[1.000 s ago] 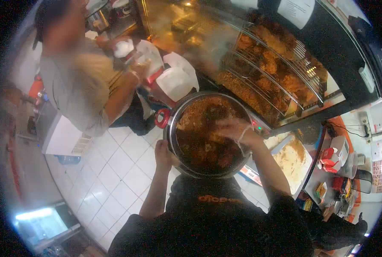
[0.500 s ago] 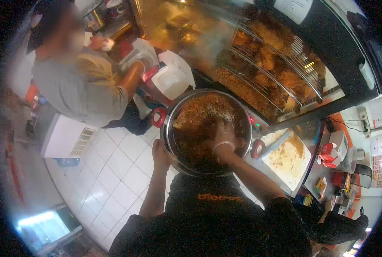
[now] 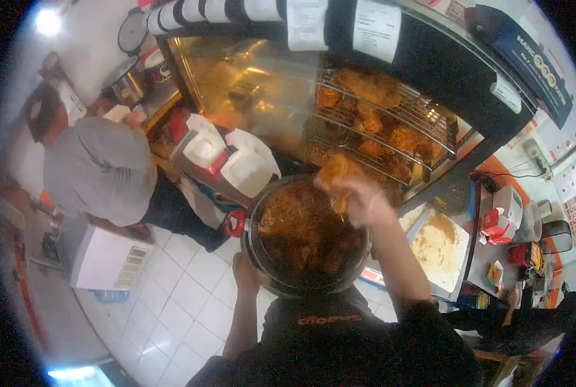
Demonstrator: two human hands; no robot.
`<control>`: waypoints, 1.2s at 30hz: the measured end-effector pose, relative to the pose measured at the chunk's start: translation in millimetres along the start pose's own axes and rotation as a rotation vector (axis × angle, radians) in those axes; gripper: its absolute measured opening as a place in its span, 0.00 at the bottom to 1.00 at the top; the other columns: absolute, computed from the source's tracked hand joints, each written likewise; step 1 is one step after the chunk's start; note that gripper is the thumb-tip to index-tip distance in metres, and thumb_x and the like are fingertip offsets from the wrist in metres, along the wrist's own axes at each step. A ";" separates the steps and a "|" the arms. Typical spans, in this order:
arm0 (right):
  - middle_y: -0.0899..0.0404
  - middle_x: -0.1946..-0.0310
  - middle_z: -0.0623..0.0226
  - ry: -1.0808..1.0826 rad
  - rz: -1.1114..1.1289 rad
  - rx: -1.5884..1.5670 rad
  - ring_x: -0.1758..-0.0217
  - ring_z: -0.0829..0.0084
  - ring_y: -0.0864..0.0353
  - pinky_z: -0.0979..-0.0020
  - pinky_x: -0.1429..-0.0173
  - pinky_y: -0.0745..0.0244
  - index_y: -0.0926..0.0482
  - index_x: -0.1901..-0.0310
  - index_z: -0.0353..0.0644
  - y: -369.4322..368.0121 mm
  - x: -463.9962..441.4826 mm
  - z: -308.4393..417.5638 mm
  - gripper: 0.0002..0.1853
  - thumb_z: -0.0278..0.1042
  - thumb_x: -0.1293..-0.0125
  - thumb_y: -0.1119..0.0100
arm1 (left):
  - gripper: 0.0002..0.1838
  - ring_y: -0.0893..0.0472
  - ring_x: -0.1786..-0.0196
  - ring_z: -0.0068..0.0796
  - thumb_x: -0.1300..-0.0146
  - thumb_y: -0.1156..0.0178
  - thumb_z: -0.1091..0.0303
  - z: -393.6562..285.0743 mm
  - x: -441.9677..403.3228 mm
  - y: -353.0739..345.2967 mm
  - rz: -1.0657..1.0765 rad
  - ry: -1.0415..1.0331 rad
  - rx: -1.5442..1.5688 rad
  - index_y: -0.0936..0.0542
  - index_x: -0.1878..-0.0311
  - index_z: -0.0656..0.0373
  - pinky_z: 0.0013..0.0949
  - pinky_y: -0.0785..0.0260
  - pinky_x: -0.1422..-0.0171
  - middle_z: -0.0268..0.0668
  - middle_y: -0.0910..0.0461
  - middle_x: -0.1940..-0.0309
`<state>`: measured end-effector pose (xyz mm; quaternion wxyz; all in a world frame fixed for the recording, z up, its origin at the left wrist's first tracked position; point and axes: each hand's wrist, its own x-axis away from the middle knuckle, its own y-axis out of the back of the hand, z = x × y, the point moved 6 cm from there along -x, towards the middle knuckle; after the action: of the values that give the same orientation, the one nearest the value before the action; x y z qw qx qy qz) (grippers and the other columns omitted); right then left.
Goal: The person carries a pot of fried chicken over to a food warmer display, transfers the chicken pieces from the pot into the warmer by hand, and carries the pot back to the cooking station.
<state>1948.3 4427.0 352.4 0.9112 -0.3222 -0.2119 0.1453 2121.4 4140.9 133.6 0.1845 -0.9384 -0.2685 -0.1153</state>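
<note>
A large round metal pot (image 3: 360, 261) sits in front of my body, with browned, crumb-coated fried food inside. My left hand (image 3: 246, 272) is closed on the pot's near left side; its fingertips are partly hidden. Above the pot's far right rim, my right hand (image 3: 368, 201) grips a piece of fried chicken (image 3: 337, 173). A clear plastic glove seems to cover that hand. Just beyond the chicken are the racks of a heated display cabinet (image 3: 423, 149), holding more fried chicken. A red handle (image 3: 235, 223) sticks out at the pot's left.
Opened white and red boxes (image 3: 249, 169) stand left of the cabinet's front. A crumb-covered white tray (image 3: 437, 248) lies to the right. At the left, a co-worker in a grey shirt (image 3: 101, 171) bends over a counter. White floor tiles (image 3: 184, 290) show below.
My right hand has risen out of the pot with a piece of fried chicken, toward the cabinet. The co-worker has turned away from the boxes. The view has shifted.
</note>
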 end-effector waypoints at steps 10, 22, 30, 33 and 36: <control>0.21 0.63 0.59 0.335 -0.285 -0.271 0.64 0.65 0.21 0.72 0.68 0.25 0.25 0.60 0.35 1.5 -87.8 95.4 0.13 0.22 0.47 0.37 | 0.11 0.27 0.68 0.24 0.33 0.48 0.62 -3.6 -4.0 -4.9 0.028 -0.053 0.110 0.30 0.62 0.61 0.29 0.32 0.64 0.33 0.27 0.70; 0.21 0.53 0.61 1.098 -0.394 0.346 0.58 0.72 0.24 0.74 0.56 0.25 0.22 0.56 0.34 -0.8 -58.5 46.4 0.11 0.21 0.41 0.45 | 0.12 0.27 0.68 0.26 0.33 0.48 0.57 -7.0 1.5 -5.6 0.022 -0.105 0.066 0.27 0.63 0.57 0.30 0.31 0.63 0.33 0.26 0.70; 0.20 0.53 0.59 0.489 0.050 1.472 0.50 0.63 0.22 0.61 0.45 0.27 0.21 0.51 0.46 -0.3 27.9 -42.1 0.15 0.34 0.41 0.42 | 0.11 0.34 0.70 0.18 0.34 0.46 0.60 -8.5 4.1 -6.9 -0.058 0.044 0.043 0.28 0.64 0.57 0.24 0.41 0.66 0.27 0.32 0.71; 0.25 0.46 0.55 0.193 0.021 1.960 0.43 0.54 0.27 0.59 0.40 0.31 0.24 0.45 0.51 36.6 44.9 -63.1 0.22 0.40 0.44 0.42 | 0.12 0.34 0.69 0.18 0.35 0.46 0.59 0.8 1.3 1.8 -0.062 0.037 0.003 0.27 0.62 0.59 0.23 0.41 0.65 0.28 0.32 0.72; 0.26 0.45 0.55 -0.109 0.027 2.214 0.40 0.55 0.30 0.59 0.37 0.34 0.26 0.44 0.48 42.7 48.5 -74.5 0.25 0.39 0.45 0.42 | 0.12 0.34 0.69 0.18 0.35 0.46 0.59 0.6 0.6 2.1 -0.048 0.040 0.030 0.27 0.62 0.59 0.23 0.41 0.65 0.28 0.32 0.72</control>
<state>2020.7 4439.4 286.6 0.6834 0.6749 -0.0014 0.2785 2123.2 4139.8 132.6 0.2012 -0.9262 -0.2890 -0.1345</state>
